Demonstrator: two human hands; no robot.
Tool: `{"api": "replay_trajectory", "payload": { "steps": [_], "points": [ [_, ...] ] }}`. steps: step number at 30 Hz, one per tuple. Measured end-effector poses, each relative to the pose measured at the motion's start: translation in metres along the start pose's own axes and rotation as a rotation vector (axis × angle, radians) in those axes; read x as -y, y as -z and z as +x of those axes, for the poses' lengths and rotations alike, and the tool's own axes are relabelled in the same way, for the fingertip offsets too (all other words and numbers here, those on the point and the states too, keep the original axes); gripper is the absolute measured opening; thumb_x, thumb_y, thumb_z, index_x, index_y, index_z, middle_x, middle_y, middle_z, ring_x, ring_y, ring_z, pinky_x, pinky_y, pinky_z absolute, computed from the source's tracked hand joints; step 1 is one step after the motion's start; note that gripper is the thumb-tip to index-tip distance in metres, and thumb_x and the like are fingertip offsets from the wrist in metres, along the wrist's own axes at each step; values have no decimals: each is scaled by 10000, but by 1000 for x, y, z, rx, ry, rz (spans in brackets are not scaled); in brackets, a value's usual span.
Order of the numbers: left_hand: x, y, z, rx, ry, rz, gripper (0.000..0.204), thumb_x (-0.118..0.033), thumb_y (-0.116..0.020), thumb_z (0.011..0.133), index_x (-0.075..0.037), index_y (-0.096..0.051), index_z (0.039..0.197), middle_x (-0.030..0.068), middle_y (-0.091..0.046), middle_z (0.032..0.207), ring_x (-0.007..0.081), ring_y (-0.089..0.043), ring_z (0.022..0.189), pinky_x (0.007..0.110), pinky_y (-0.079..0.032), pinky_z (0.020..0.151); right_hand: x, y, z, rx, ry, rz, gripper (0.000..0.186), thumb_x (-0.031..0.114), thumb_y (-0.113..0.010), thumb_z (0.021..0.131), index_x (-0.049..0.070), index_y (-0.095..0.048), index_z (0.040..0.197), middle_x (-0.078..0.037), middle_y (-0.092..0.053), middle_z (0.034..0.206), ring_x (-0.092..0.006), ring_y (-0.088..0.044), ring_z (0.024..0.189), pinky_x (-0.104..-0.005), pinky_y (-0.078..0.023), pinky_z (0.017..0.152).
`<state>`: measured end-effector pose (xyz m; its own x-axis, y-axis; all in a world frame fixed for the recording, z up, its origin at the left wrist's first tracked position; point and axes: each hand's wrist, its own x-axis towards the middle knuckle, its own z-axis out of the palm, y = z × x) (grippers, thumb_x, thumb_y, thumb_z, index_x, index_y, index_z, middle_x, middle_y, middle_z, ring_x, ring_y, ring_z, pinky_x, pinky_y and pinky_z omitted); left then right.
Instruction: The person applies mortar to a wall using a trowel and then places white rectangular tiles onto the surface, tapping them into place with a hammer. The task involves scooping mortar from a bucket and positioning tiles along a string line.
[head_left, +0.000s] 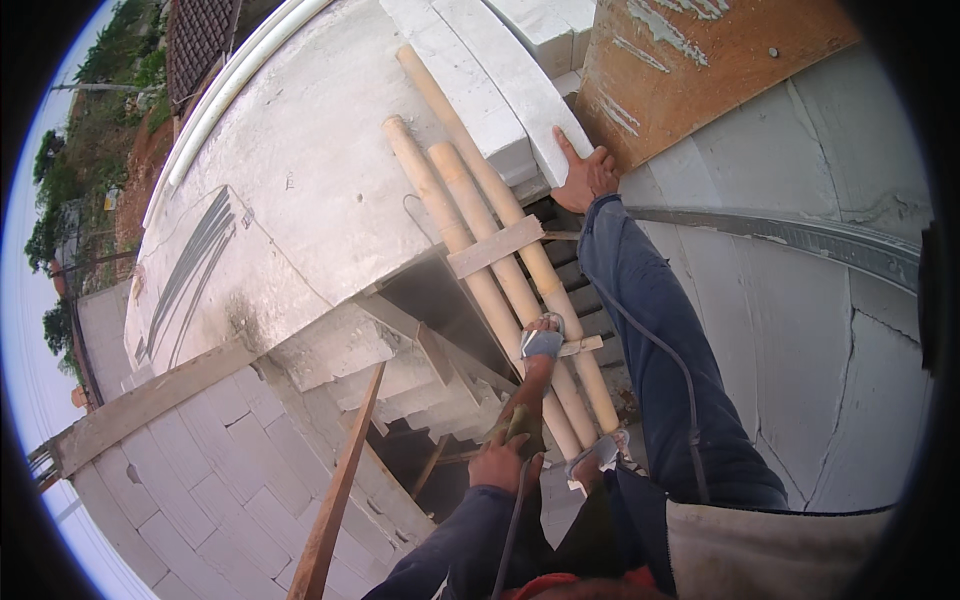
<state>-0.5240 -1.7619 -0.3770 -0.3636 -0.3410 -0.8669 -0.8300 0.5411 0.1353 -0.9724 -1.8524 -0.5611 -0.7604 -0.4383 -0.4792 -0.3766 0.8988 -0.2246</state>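
Observation:
My right hand (586,182) is at the near end of a long white block (530,95). One finger lies along its face, and the others curl at its edge. Lower down, my left hand (496,464) rests on my bent leg near the knee, fingers partly spread, with no object visible in it. Beneath me, bamboo poles (480,205) lie side by side, crossed by a short wooden plank (495,247) and a smaller wooden strip (580,346). One sandalled foot (542,338) stands on the poles; my other foot (597,457) is lower, beside their near ends.
An orange-brown board (700,70) leans at the upper right above a metal channel (780,232). Left of the poles, an opening (440,300) drops toward concrete stairs (400,400). A concrete slab (290,190), a timber (335,490) and a block wall (220,480) lie to the left.

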Motion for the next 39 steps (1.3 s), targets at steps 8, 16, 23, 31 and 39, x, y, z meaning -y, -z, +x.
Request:
{"api": "replay_trajectory", "payload": {
  "steps": [8, 16, 23, 31, 39],
  "points": [
    [-20, 11, -2, -6, -36, 109, 578, -559, -720, 919, -230, -709, 1394, 140, -608, 1496, 364, -623, 1348, 515, -497, 1115, -12, 1, -13, -81, -45, -13, 1147, 310, -821, 790, 610, -151, 1672, -270, -473, 1397, -494, -552, 1318, -587, -498, 1050],
    [-28, 13, -4, 14, 37, 78, 594, -531, -726, 912, -221, -703, 1418, 138, -593, 1540, 362, -622, 1365, 490, -492, 1155, -26, 14, -60, -96, -45, 43, 1099, 341, -819, 808, 587, -190, 1675, -247, -484, 1419, -455, -524, 1348, -616, -417, 1105],
    [-53, 5, -22, 50, 69, 132, 596, -521, -734, 903, -238, -698, 1427, 127, -606, 1518, 354, -653, 1328, 491, -521, 1131, -81, 87, -234, -19, -75, 39, 966, 314, -774, 782, 492, -378, 1645, -249, -554, 1358, -432, -557, 1323, -585, -433, 1100],
    [-40, -49, -41, -71, -33, 122, 587, -489, -704, 942, -174, -677, 1437, 192, -637, 1468, 382, -615, 1362, 483, -491, 1158, -131, 193, -428, 480, -249, -122, 996, 367, -791, 738, 436, -409, 1656, -210, -514, 1519, -405, -543, 1410, -564, -448, 1133],
    [-44, -42, -104, -66, -276, 146, 538, -495, -678, 996, -119, -709, 1379, 203, -633, 1476, 420, -539, 1434, 510, -441, 1195, -239, 98, -571, 917, -476, -178, 878, 383, -778, 803, 333, -474, 1626, -184, -469, 1616, -390, -468, 1501, -557, -447, 1144]
  ]
}}
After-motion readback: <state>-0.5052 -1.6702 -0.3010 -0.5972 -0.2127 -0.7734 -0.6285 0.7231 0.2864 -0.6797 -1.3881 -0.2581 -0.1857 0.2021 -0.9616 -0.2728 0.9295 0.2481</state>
